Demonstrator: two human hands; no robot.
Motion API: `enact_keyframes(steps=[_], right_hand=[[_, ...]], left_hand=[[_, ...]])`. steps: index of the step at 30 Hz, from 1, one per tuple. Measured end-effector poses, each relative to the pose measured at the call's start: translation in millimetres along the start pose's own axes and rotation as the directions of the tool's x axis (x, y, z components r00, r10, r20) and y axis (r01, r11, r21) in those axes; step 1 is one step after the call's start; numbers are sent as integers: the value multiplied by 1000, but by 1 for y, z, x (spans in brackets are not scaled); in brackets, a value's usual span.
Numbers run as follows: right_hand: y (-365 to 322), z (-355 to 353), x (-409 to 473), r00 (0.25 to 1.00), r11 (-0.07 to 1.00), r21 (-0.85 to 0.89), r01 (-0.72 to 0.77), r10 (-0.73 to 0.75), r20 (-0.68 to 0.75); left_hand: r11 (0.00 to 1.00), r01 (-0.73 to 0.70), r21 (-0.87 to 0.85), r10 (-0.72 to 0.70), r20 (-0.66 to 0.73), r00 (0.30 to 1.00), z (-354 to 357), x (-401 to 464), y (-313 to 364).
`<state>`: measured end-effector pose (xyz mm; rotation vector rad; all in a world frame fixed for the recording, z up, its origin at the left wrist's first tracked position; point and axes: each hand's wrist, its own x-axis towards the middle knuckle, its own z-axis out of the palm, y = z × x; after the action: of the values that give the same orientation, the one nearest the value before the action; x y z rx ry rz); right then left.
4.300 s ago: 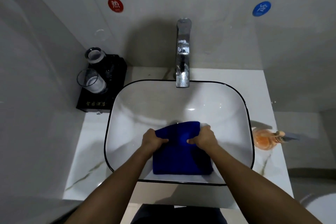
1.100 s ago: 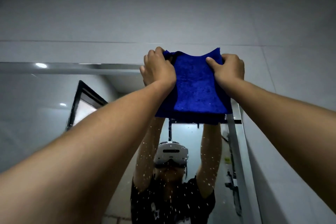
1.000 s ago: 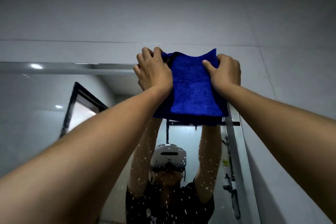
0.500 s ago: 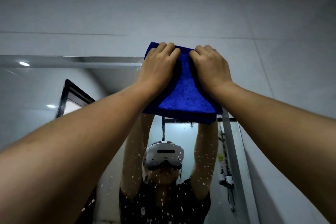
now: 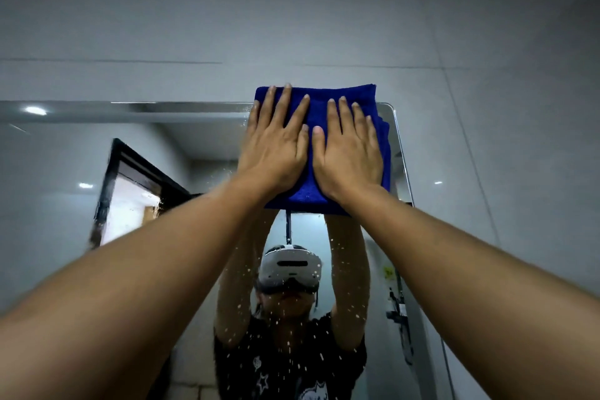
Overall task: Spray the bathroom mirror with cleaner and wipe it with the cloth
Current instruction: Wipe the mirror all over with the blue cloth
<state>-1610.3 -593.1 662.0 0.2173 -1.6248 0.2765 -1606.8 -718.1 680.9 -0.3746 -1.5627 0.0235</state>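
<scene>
You see grey wall tiles (image 5: 292,10); below them, reflected, a dark door frame (image 5: 107,191) and a white headset (image 5: 290,265).

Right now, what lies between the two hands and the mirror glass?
In the head view, the folded blue cloth lies between the flat left hand, right hand and the mirror, near its top right corner.

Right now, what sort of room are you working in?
Most likely a bathroom: a wall-mounted frameless mirror spotted with droplets, large pale grey wall tiles, and what look like shower fittings reflected at the mirror's right. Both hands press a folded blue cloth against its top edge.
</scene>
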Motion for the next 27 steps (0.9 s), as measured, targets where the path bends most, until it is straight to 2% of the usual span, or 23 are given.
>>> enact_keyframes(steps=[9,20,27], right_hand=[[15,-2,-16,999,999,-45,25,-23,37],[27,-1,-49,1000,1000,-18,3,-2,29],[28,-5,-28,998,999,-47,22,-19,64]], left_hand=[[996,82,-26,-82,-4,997,4,-22,17],[998,54,-24,-54,3,999,7,-51,36],[998,56,-28,-56,2,998,7,-32,28]])
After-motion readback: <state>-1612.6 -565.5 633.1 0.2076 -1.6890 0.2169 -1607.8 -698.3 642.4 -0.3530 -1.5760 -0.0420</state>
